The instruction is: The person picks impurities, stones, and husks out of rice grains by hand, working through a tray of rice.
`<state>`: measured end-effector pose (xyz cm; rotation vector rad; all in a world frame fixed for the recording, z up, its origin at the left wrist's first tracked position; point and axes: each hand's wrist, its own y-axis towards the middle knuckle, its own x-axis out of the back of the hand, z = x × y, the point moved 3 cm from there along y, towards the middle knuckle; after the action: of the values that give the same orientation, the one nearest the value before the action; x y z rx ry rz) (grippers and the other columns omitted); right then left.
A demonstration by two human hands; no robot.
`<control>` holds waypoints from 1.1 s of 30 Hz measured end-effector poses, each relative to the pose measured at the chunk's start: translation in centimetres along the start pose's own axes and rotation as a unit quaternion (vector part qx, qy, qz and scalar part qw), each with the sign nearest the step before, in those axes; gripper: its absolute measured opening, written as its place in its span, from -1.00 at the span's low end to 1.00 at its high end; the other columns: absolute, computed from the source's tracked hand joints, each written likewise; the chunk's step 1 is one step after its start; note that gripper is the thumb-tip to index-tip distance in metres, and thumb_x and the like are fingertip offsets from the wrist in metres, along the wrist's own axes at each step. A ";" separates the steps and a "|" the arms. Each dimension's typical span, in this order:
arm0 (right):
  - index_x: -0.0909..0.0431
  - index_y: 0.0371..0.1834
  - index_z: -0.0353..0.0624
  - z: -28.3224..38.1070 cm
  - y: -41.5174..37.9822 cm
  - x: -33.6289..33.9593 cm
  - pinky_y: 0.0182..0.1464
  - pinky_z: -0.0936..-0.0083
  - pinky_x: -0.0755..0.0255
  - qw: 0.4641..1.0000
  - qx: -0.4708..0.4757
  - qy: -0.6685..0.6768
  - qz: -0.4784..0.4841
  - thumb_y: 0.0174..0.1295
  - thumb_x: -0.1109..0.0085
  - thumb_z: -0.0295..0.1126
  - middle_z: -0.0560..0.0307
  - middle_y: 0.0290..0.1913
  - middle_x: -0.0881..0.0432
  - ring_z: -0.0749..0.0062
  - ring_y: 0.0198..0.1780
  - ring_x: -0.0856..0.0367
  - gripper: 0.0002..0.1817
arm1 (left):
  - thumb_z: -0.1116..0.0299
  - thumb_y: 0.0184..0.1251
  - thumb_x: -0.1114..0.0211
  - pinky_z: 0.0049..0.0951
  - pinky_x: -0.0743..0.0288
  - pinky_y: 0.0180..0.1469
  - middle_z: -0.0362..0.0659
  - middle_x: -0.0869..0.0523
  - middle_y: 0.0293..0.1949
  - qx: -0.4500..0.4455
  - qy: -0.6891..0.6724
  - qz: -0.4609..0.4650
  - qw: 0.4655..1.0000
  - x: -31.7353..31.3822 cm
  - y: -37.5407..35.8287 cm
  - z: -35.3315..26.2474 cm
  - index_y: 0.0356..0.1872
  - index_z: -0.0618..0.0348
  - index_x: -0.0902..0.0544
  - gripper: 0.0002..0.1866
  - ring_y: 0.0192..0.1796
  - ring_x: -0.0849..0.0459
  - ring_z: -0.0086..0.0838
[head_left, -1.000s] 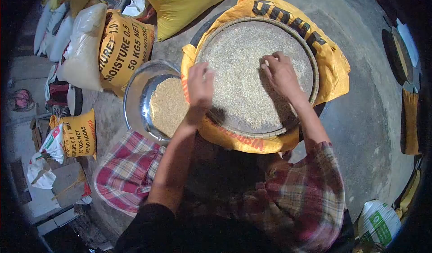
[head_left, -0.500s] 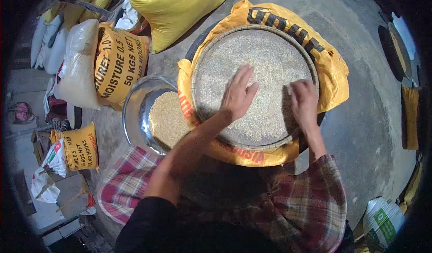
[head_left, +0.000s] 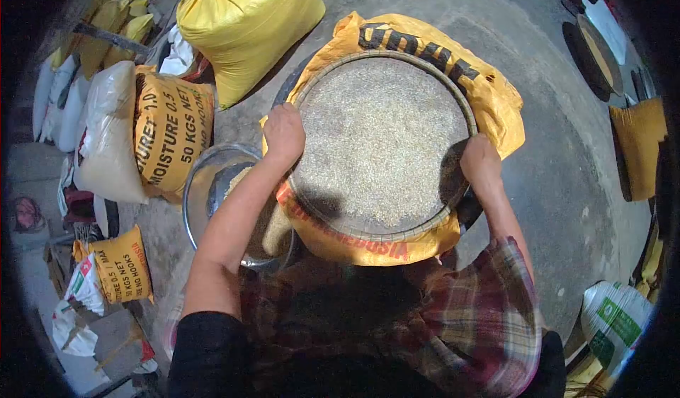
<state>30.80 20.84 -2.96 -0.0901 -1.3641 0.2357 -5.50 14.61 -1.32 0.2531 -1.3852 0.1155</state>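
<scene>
Here, tray (head_left: 386, 54) of grain (head_left: 382, 136), left hand (head_left: 285, 134) and right hand (head_left: 483, 163) gripping its rim, basin (head_left: 199, 198) of probably browner grain (head_left: 278, 231)

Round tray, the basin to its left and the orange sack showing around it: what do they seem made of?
Round tray: probably bamboo, matte; its tan rim looks bound in segments.
Basin: likely stainless steel, polished, with bright reflections on its wall.
Orange sack: apparently plastic, slightly shiny, with crisp creases.
</scene>
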 end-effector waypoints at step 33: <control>-0.47 -0.26 -0.39 -2.0 1.9 4.8 -0.18 0.26 -0.37 0.945 -0.030 0.325 -0.023 0.30 0.07 -0.19 -0.25 -0.34 -0.57 0.04 -0.27 -0.55 -0.62 | 0.36 0.41 -0.02 -0.33 -0.55 -0.18 -0.11 -0.61 -0.16 0.215 -0.713 0.258 0.616 4.6 -3.1 4.9 -0.02 0.23 -0.49 -0.76 -0.25 -0.62 -0.40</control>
<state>33.39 23.88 0.83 -0.1696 -0.7126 0.1073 -8.60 10.10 3.67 0.3473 -3.0385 0.9007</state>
